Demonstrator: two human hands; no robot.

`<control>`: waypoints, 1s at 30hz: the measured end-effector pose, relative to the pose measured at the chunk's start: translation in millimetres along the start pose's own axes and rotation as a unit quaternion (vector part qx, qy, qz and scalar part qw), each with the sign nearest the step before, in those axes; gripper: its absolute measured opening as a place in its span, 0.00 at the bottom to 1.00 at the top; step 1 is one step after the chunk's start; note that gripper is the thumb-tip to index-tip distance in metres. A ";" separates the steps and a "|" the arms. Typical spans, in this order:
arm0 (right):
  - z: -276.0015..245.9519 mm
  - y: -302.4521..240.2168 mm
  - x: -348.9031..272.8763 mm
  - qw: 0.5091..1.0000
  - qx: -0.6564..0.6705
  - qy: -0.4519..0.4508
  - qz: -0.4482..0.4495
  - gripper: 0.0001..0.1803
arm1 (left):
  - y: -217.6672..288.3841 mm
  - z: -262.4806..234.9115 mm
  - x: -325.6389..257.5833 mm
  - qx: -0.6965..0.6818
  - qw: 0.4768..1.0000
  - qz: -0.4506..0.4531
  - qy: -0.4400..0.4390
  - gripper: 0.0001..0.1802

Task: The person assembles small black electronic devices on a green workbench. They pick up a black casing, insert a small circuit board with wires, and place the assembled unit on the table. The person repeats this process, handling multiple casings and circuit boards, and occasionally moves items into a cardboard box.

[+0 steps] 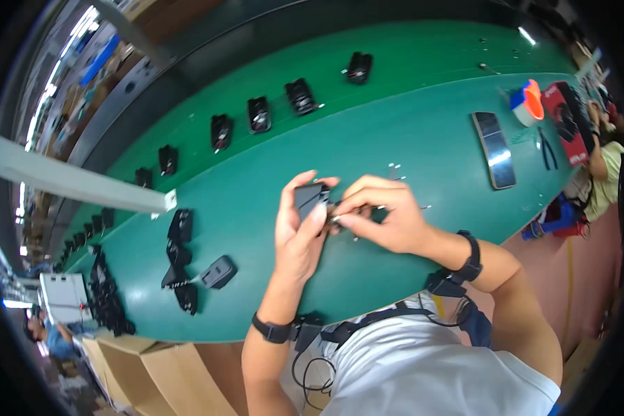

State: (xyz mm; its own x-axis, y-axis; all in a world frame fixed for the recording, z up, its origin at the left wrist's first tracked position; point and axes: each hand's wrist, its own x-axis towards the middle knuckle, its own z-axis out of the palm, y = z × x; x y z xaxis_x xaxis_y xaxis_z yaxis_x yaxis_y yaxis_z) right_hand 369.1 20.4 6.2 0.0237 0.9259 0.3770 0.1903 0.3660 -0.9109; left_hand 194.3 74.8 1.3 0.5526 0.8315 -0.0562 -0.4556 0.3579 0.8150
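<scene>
My left hand [295, 243] is wrapped round a dark, box-like plastic piece [308, 199], held above the green table, with the thumb pressed on its near side. Close against it, my right hand [390, 218] pinches with thumb and forefinger at the piece's right edge. A tiny pale spot shows at those fingertips, too small to name. Some dark parts show behind the right fingers, mostly hidden. On the table beyond the right hand lie a few tiny pale-tipped bits [395, 170].
Black assemblies [300, 96] sit spaced along the green strip behind the table [423, 132]. Left are black housings [180, 256] and a grey-black piece [219, 272]. Right are a phone [494, 150], pliers [547, 149], an orange-blue-white container [527, 104] and a red box [567, 121]. Cartons [180, 378] stand below.
</scene>
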 end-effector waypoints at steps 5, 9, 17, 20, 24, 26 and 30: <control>7.2 -11.1 -0.2 0.994 -0.082 0.031 -0.062 0.07 | -4.4 -8.4 -0.3 0.023 0.999 0.029 0.015 0.25; 14.2 -18.8 -0.2 0.982 -0.142 0.026 -0.119 0.08 | -14.1 -3.7 -4.8 0.083 0.996 0.026 0.018 0.26; 12.5 -14.9 3.2 0.965 -0.213 0.055 -0.142 0.10 | -14.1 6.7 -2.5 0.067 0.998 0.015 -0.007 0.25; 20.0 -15.0 5.5 0.964 -0.222 0.037 -0.142 0.10 | -20.3 -5.3 -7.3 0.087 0.995 0.040 -0.002 0.26; 16.9 -18.4 -2.1 0.970 -0.206 0.020 -0.125 0.09 | -21.2 -0.8 -3.7 0.031 0.997 0.036 -0.063 0.21; 6.2 -19.8 -10.3 0.973 -0.218 -0.021 -0.074 0.11 | -30.1 -2.2 4.6 -0.012 0.995 0.043 -0.085 0.20; 13.7 -19.8 -9.3 0.934 -0.321 -0.079 -0.137 0.18 | -16.9 -1.8 -1.6 -0.022 0.993 0.090 -0.067 0.18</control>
State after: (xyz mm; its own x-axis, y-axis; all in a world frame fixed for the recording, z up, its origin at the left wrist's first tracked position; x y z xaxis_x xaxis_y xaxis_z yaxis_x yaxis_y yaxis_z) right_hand 351.6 5.7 18.4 -0.2475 0.8263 0.5059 0.7186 0.5068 -0.4762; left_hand 199.9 68.1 -13.4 0.5461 0.8208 0.1674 -0.5836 0.2294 0.7790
